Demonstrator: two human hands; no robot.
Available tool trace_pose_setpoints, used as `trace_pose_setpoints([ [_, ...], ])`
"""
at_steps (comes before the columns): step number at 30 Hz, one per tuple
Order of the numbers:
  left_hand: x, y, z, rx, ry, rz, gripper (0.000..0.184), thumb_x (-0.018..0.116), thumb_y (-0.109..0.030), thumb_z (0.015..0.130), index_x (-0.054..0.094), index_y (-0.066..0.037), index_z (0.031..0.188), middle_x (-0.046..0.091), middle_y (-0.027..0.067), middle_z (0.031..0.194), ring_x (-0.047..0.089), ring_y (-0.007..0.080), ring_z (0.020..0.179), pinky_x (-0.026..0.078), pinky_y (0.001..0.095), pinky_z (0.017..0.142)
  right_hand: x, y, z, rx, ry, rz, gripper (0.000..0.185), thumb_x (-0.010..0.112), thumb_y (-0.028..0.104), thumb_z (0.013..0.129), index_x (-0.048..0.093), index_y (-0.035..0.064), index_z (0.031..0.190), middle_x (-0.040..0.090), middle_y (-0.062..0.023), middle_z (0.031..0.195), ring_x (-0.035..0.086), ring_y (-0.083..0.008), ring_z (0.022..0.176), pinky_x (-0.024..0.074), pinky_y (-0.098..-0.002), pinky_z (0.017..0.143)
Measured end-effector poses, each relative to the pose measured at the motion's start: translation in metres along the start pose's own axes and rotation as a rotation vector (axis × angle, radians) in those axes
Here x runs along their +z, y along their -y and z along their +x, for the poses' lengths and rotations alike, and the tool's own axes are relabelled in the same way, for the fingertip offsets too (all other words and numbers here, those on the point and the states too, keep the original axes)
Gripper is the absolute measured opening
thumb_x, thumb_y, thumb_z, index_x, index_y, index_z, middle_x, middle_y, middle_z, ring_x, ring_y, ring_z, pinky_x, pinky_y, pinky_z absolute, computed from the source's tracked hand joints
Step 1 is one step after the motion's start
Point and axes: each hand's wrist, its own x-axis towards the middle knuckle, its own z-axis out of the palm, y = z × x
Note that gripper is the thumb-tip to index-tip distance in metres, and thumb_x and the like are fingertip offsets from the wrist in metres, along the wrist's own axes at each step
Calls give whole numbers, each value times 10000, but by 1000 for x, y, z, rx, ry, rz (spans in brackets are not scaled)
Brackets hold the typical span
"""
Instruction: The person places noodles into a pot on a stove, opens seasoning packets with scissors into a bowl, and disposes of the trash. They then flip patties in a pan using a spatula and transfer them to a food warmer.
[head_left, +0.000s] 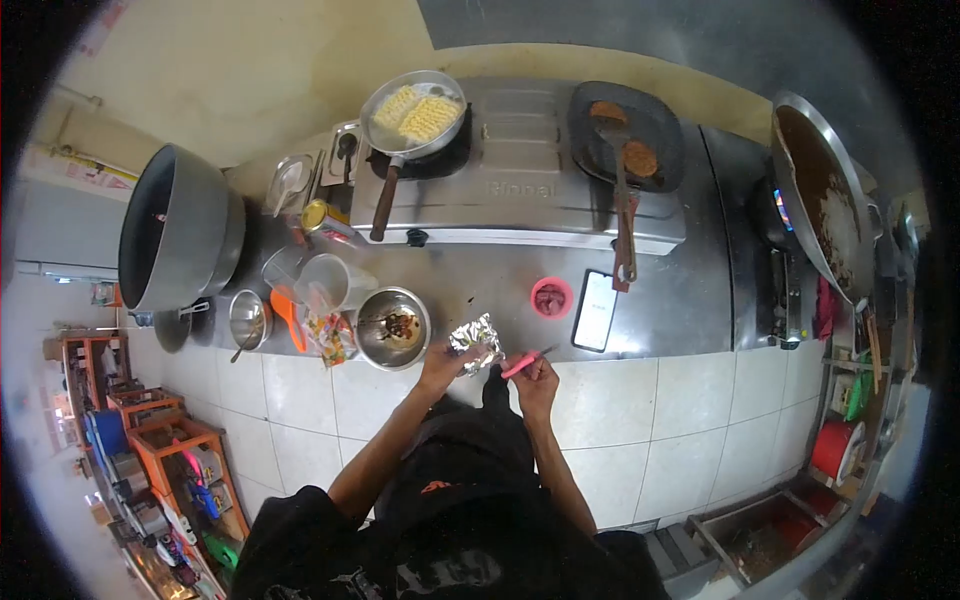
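Note:
Over the counter's front edge, my left hand [443, 368] grips a crumpled silver foil packet [476, 342]. Close beside it, my right hand [540, 388] is closed around a small pink-handled tool [520, 364] with a dark, narrow tip pointing right; whether it is a knife or scissors I cannot tell. Left of the packet sits a metal bowl [423, 335] with dark sauce and a spoon in it. Beyond my right hand stands a small pink cup [551, 284] with reddish contents, and a phone [596, 310] with a lit screen lies beside it.
On the stove [520, 205], a pan [447, 147] holds noodle blocks, and a dark griddle [655, 110] holds two brown patties under a spatula [625, 225]. A big pot [185, 230] stands left, a large wok [825, 190] right. Plastic jugs [345, 280] and colourful wrappers [332, 340] crowd the left counter.

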Motion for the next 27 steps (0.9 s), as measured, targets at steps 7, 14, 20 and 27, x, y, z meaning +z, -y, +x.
trace_pose_setpoints([
  [7, -44, -19, -46, 53, -66, -49, 229, 689, -242, 871, 668, -38, 972, 627, -17, 742, 504, 33, 546, 369, 208, 439, 78, 22, -4, 100, 222, 198, 411, 755, -22, 759, 383, 110, 643, 621, -46, 842, 562, -89, 796, 478, -237, 702],
  [14, -100, -48, -91, 129, -51, -46, 261, 553, -237, 962, 594, -8, 1080, 584, -11, 720, 513, 66, 535, 382, 230, 435, 122, 20, -25, 87, 299, -14, 297, 753, -25, 753, 489, 88, 679, 632, -55, 837, 586, -95, 778, 505, -238, 698],
  [20, -267, -5, -125, 392, -142, 597, 230, 546, -242, 962, 634, -31, 982, 590, -7, 696, 518, 58, 567, 426, 237, 483, 162, 37, -36, -55, 303, -102, 297, 793, -1, 716, 505, 35, 780, 652, -72, 830, 609, -102, 783, 525, -258, 671],
  [27, -440, 23, -175, -76, -83, 754, 149, 590, -135, 914, 650, 1, 922, 593, 17, 629, 516, 95, 521, 422, 273, 470, 206, -22, -68, 24, 555, -313, 318, 682, -126, 710, 403, 28, 706, 656, -150, 909, 649, -157, 835, 586, -323, 734],
])
